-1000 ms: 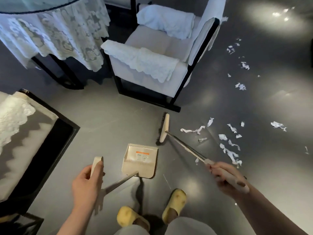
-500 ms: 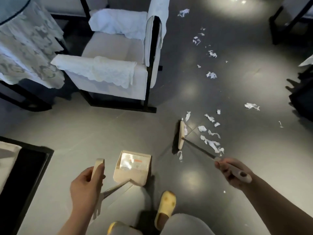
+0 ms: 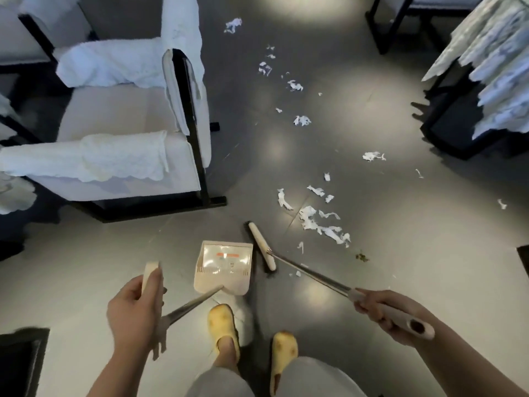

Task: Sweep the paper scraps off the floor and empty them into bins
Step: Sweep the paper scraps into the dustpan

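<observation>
White paper scraps [image 3: 320,224] lie scattered over the grey floor, from a dense patch near the middle right to loose bits further up the room. My right hand [image 3: 383,310] grips the cream handle of a long broom; its head [image 3: 262,246] rests on the floor just left of the dense patch. My left hand [image 3: 134,310] grips the cream handle of an upright dustpan [image 3: 224,267], which stands on the floor right beside the broom head. The pan looks empty.
A white armchair [image 3: 120,156] with lace covers stands at the left. A table with a lace cloth [image 3: 492,70] and dark legs is at the right. My feet in yellow slippers [image 3: 223,325] are just behind the dustpan. A dark frame edge [image 3: 23,362] sits at the bottom left.
The view has swung right and I have stepped forward. The broom head swept towards the dustpan and now lies beside it; the dense scraps lie to its right.
</observation>
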A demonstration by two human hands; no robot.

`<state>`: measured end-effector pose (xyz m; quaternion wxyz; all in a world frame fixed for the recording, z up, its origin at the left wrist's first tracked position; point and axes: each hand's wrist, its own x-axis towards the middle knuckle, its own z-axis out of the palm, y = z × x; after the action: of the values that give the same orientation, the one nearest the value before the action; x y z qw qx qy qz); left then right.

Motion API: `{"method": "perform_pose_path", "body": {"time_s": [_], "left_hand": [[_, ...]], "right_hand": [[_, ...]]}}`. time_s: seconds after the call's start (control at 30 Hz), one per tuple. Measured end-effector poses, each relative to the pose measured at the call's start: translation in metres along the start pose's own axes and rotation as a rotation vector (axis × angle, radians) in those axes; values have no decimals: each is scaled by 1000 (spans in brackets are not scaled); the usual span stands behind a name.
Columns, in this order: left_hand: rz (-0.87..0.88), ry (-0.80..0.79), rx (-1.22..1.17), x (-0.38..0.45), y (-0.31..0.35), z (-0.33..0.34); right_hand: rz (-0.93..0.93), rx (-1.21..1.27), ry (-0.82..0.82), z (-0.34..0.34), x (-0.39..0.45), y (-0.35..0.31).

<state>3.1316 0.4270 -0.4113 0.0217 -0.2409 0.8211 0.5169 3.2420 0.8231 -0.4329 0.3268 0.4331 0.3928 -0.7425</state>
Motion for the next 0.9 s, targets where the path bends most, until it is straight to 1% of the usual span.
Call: {"method": "perform_pose_path", "body": {"time_s": [0.13,0.2,0.27,0.33,0.4,0.43,0.57,0.67,0.73,0.8,0.9], "left_hand": [[46,-120,17,21,22,11],[73,-174,6,30,34,16],[80,-220,14,41,40,19],[87,-252,29,55,42,21],[79,-291,34,67,46,24],[80,-316,33,72,48,26],[133,-397,73,90,54,36],[193,-422,113,106,57,42],[215,-432,153,116,57,45],[224,-442,156,125,60,45],[228,-444,133,133,62,46]], "right_hand": [[37,50,87,-4,1,-4],[25,-18,214,-5,12,-3],[-26,-27,315,-4,29,1],[-71,-40,370,6,36,6],[-101,-50,377,20,29,12],[-108,-32,354,25,23,16],[-97,211,193,37,-2,40],[-19,285,125,32,1,54],[15,353,102,31,2,50],[35,358,144,44,1,36],[9,190,375,65,15,24]]}}
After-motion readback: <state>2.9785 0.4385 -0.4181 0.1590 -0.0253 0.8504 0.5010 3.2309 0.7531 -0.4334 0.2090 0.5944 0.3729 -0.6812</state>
